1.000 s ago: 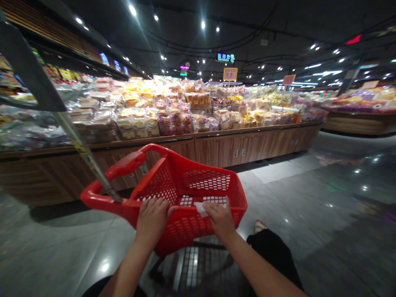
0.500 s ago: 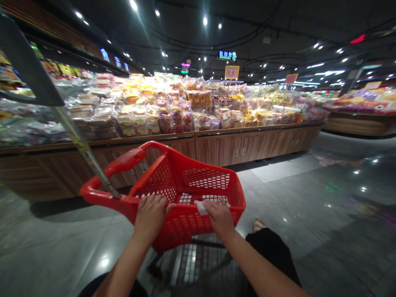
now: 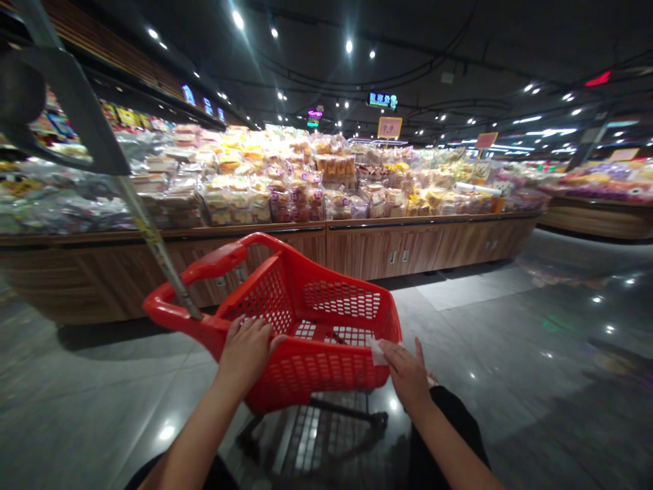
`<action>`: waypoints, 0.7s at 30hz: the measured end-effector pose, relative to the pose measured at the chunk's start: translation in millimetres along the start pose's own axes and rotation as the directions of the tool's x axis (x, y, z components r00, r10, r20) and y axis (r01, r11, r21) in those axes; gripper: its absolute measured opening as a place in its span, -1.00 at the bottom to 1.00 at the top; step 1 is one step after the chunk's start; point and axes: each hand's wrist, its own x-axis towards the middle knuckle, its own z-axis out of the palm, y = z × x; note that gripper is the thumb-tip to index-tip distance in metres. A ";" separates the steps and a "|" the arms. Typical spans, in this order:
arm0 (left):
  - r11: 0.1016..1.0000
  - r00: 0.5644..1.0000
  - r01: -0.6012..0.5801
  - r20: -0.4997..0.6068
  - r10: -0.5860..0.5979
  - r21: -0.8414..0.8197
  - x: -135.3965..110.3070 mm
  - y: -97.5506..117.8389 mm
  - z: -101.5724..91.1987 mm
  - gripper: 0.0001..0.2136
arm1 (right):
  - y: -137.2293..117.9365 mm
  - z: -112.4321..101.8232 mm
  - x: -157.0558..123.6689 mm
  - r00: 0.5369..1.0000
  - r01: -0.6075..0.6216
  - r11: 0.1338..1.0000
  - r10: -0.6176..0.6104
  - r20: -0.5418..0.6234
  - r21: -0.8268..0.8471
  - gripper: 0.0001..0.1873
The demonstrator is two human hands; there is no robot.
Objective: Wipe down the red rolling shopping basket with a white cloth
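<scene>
White wipe (image 3: 377,354) low in frame, right of centre, against near rim of red cart (image 3: 326,373), close to its right corner. Right hand (image 3: 409,373) pinches wipe in its fingers, one finger sticking up. Left hand (image 3: 247,347) lies left of lower middle, fingers draped over same rim, thumb out sideways; gripping or only resting, can't tell from here. Metal pole (image 3: 160,250) slants from upper left down to cart. Beyond, wooden display (image 3: 367,248) piled with bagged food (image 3: 296,194); yellow-edged price sign (image 3: 389,127) above.
</scene>
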 end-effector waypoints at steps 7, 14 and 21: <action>0.968 0.995 -0.103 -0.007 0.104 -0.229 -1.7 80.7 17.2 -0.77 | -26.2 13.9 4.8 0.999 -0.014 0.997 0.018 -0.051 0.071 -0.56; 0.976 0.999 -0.052 -0.014 0.050 -0.213 -9.1 110.6 44.1 -0.78 | -63.4 28.6 16.1 0.998 -0.040 0.992 0.044 -0.035 0.117 -0.60; 0.970 0.994 -0.107 -0.006 0.109 -0.217 -13.3 77.5 46.7 -0.79 | -38.9 9.8 7.9 0.973 0.232 0.969 -0.233 -0.001 0.086 -0.58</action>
